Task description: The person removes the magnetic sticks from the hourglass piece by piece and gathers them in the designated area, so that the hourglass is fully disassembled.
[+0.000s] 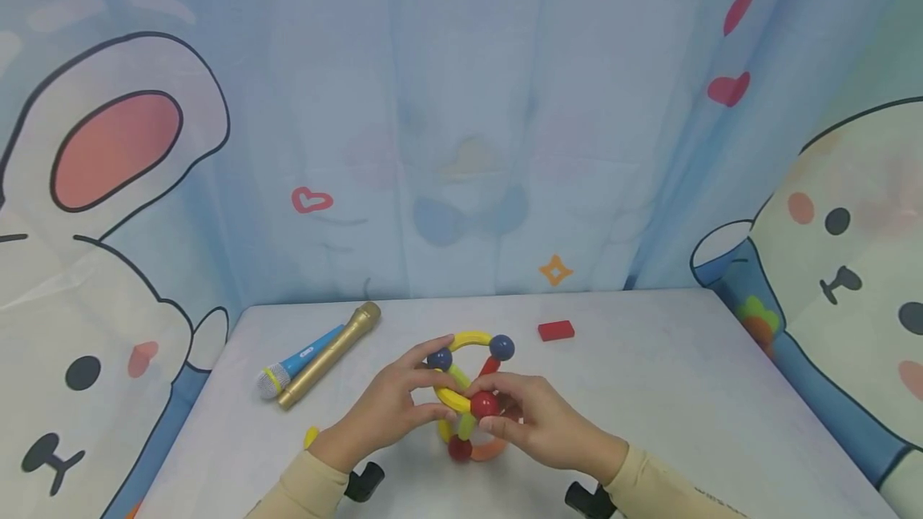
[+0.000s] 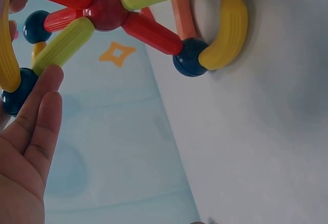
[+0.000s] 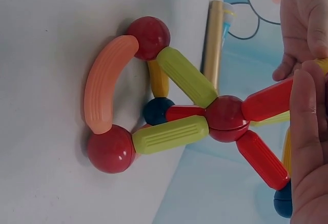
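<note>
A magnetic ball-and-stick structure stands on the white table between both hands. Straight red and green sticks fan out from its central red ball, with curved yellow and orange sticks linking the outer balls. My left hand holds its upper left side, fingers at a blue ball and the thumb below a curved yellow stick. From the right, my right hand pinches a red ball at that stick's end. Low down, a curved orange stick joins two red balls close to the tabletop.
Left of the hands, a gold microphone lies against a blue microphone. A red block lies toward the table's back edge. One yellow piece shows beside my left wrist. Behind the table hangs a blue curtain.
</note>
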Demonstrator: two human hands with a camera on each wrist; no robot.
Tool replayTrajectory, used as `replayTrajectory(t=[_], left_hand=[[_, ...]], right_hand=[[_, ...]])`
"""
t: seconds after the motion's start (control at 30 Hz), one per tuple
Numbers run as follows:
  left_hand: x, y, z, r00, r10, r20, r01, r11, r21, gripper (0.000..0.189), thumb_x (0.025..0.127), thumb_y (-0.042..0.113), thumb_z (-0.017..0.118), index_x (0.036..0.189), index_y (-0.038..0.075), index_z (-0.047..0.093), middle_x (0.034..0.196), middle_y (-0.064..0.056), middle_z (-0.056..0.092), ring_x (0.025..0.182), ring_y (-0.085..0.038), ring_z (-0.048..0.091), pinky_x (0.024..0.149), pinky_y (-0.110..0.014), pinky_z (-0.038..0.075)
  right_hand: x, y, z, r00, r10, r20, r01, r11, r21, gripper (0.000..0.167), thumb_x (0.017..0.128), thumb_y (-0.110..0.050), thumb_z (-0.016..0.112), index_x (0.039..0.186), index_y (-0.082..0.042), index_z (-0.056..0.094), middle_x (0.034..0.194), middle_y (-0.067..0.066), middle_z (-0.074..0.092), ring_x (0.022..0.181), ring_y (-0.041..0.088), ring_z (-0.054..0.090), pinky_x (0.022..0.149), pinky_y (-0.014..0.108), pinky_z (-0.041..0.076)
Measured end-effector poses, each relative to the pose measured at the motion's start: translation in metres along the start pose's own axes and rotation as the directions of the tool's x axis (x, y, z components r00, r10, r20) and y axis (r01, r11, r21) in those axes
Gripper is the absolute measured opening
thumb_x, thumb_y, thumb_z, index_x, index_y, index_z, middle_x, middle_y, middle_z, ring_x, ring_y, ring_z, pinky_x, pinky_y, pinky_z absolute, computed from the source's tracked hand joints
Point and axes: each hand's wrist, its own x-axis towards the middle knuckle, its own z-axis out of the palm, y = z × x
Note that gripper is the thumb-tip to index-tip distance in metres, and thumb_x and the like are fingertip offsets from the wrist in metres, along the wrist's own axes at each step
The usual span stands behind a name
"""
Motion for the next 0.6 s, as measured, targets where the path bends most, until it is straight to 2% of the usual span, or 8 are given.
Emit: replayTrajectory(t=[0.27, 0.6], left_hand=[[0.0011, 0.001, 0.001, 1.0, -0.002, -0.002, 0.002, 1.0, -0.013, 0.029, 0.078, 0.027, 0.086, 0.105, 0.031, 0.077, 0.156, 0.014, 0.034, 0.135, -0.016, 0.045, 0.108, -0.044, 0.04], [0.0003, 0.0007, -0.0003, 1.0, -0.006, 0.002, 0.006, 1.0, -0.005, 0.03, 0.078, 0.03, 0.084, 0.107, 0.031, 0.077, 0.156, 0.015, 0.034, 0.133, -0.013, 0.046, 0.108, -0.041, 0.041]], right_hand=[[-0.0007, 0.0017, -0.0007, 0.999, -0.041, -0.011, 0.041, 0.999, 0.019, 0.026, 0.099, -0.02, 0.064, 0.125, -0.018, 0.061, 0.108, -0.003, 0.066, 0.09, 0.015, 0.064, 0.078, 0.032, 0.058], [0.0001, 0.0008, -0.001, 1.0, -0.012, -0.009, 0.013, 1.0, 0.025, 0.028, 0.099, -0.021, 0.065, 0.126, -0.016, 0.06, 0.11, -0.004, 0.064, 0.093, 0.017, 0.064, 0.08, 0.032, 0.058]])
